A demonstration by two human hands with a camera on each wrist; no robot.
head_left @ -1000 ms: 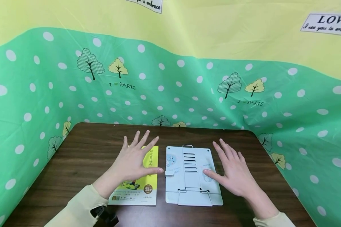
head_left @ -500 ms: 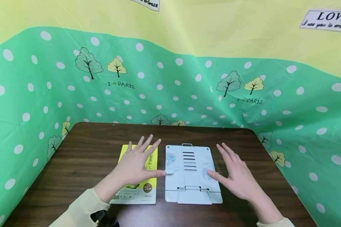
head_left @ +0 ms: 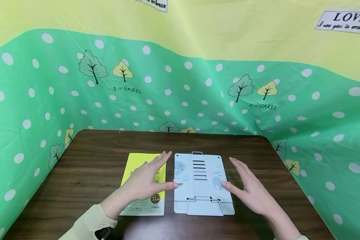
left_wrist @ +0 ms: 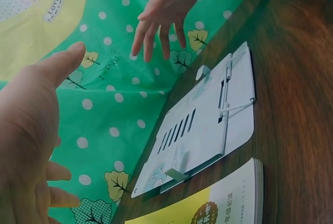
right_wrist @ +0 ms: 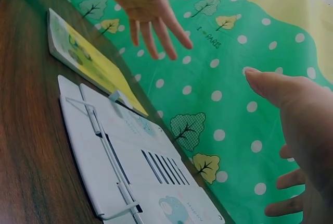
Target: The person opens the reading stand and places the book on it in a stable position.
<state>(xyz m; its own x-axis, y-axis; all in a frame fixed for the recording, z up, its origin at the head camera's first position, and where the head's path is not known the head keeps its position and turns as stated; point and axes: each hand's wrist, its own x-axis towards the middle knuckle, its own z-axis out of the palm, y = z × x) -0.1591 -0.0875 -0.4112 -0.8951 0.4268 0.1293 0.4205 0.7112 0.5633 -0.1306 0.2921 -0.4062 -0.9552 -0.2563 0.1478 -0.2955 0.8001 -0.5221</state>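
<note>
A pale blue folding book stand [head_left: 184,195] lies flat on the table, with line drawings, a row of slots and a wire bracket at its near edge. Left of it is a yellow and white book [head_left: 135,163], its cover partly covered by my left hand [head_left: 142,183] in the head view. That hand hovers above the book with fingers extended, thumb pointing toward the stand's left clip. My right hand [head_left: 252,193] hangs in the air at the stand's right side, fingers straight and thumb overlapping its edge. Both wrist views show the hands raised above the stand, holding nothing.
The dark wood-grain table [head_left: 90,173] runs back to a green and yellow cloth [head_left: 156,76] with white dots and printed trees. This cloth also hangs along both sides. A black band [head_left: 103,232] sits at the left wrist.
Both hands have come slightly nearer and turned so the palms face each other more. The left has shifted right, uncovering more of the book. Book and stand stay put.
</note>
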